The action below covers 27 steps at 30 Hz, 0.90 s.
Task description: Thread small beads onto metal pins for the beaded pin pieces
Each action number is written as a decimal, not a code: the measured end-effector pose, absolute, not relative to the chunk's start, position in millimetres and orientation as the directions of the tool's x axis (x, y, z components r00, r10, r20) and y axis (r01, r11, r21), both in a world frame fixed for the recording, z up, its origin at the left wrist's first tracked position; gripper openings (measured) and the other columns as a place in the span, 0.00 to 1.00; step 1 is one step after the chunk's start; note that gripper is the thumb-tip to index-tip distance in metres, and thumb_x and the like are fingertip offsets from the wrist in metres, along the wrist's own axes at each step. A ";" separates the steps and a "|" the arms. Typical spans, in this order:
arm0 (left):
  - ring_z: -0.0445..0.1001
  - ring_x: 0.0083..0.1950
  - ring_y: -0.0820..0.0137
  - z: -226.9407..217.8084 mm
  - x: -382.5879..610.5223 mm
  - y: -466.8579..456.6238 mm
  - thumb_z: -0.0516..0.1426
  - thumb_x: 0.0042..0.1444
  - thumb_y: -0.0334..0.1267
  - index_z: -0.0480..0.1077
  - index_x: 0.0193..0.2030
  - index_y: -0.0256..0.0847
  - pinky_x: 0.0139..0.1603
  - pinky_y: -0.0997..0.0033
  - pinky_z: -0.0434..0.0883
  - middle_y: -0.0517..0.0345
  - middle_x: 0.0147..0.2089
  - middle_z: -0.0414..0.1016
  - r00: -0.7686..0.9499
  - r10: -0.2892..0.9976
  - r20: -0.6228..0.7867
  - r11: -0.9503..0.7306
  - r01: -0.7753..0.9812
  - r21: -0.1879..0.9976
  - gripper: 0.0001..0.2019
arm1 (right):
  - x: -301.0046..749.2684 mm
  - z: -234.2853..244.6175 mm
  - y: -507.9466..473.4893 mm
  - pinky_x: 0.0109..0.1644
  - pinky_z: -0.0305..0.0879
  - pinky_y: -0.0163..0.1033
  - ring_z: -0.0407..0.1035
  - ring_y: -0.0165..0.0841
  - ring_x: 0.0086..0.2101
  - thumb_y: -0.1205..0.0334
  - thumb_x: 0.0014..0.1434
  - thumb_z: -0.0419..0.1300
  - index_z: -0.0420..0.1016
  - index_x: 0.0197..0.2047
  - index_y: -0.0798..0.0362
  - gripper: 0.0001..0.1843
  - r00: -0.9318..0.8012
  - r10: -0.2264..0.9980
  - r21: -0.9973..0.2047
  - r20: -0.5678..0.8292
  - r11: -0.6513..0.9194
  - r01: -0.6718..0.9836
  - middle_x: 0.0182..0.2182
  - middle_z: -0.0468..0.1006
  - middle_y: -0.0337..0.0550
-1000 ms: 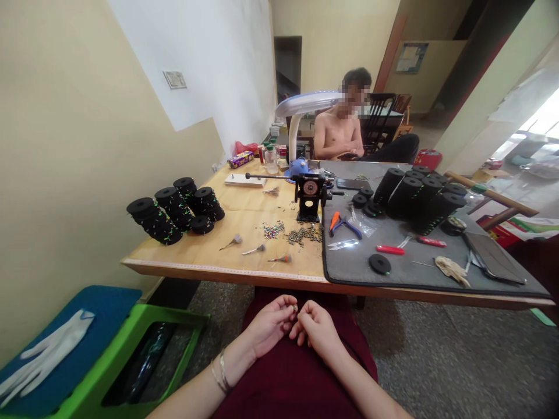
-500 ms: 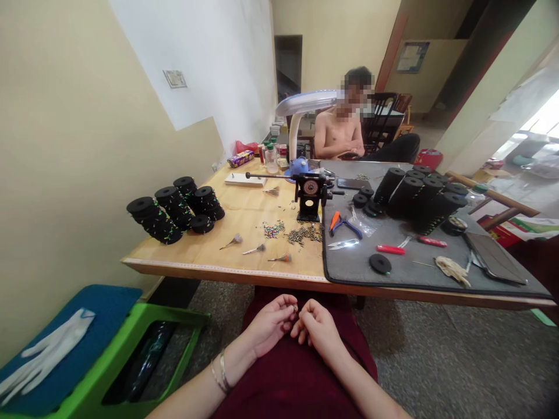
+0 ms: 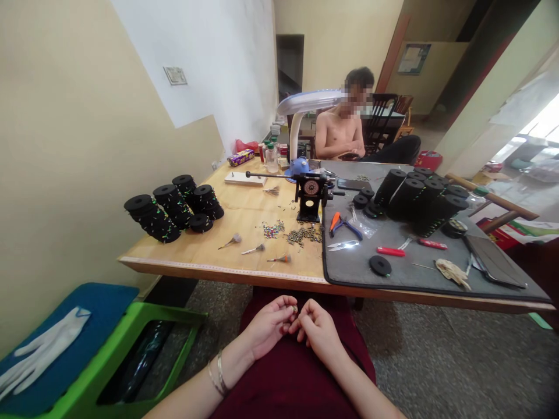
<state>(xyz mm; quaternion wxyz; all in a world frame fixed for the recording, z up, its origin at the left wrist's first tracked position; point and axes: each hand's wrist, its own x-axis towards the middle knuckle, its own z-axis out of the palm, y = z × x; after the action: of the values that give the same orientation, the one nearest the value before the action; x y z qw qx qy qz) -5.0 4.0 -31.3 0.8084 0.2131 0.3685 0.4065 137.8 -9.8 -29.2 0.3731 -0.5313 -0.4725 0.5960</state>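
Both hands [image 3: 294,323] pinch a tiny bead [image 3: 296,309], orientation indiscernible.

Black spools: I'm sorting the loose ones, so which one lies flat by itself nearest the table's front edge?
The single black disc-shaped spool on the grey mat, just below the red-handled tool; the others stand stacked farther back.

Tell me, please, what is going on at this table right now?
A person sits with both hands in their lap, below the table edge. The left hand and right hand pinch a tiny piece between the fingertips. Black spools, pliers and a small winder lie untouched. Another person sits at the far end.
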 end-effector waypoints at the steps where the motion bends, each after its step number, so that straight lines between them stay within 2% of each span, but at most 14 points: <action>1: 0.65 0.24 0.78 -31.7 -5.1 4.3 0.64 0.46 0.31 0.70 0.36 0.36 0.25 0.77 0.55 0.61 0.27 0.69 0.396 0.813 -0.427 0.581 -0.504 0.639 0.10 | 138.2 -29.7 -10.2 0.16 0.51 0.28 0.63 0.26 0.15 0.66 0.48 0.49 0.58 0.26 0.50 0.02 -0.153 0.951 -0.963 -0.268 -0.260 0.072 0.19 0.78 0.37; 9: 0.69 0.27 0.75 -38.3 -6.3 7.2 0.64 0.45 0.27 0.72 0.35 0.35 0.31 0.74 0.62 0.58 0.28 0.72 0.407 0.793 -0.453 0.609 -0.569 0.553 0.09 | 138.7 -23.1 -9.5 0.20 0.57 0.30 0.67 0.28 0.17 0.66 0.51 0.50 0.59 0.25 0.50 0.05 -0.124 0.972 -0.969 -0.199 -0.177 0.171 0.20 0.79 0.38; 27: 0.72 0.29 0.71 -46.1 -5.5 10.5 0.64 0.45 0.28 0.71 0.35 0.36 0.30 0.73 0.63 0.57 0.29 0.73 0.455 0.793 -0.405 0.609 -0.587 0.533 0.10 | 133.1 -33.0 -2.6 0.15 0.49 0.26 0.63 0.25 0.14 0.62 0.48 0.49 0.56 0.25 0.50 0.03 -0.174 0.941 -0.957 -0.289 -0.278 0.085 0.17 0.77 0.37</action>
<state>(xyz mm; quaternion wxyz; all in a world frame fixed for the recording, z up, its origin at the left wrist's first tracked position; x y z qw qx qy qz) -5.5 10.5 -46.1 0.8377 0.1604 0.3205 0.4120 133.1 -2.6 -33.0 0.3593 -0.5330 -0.4816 0.5957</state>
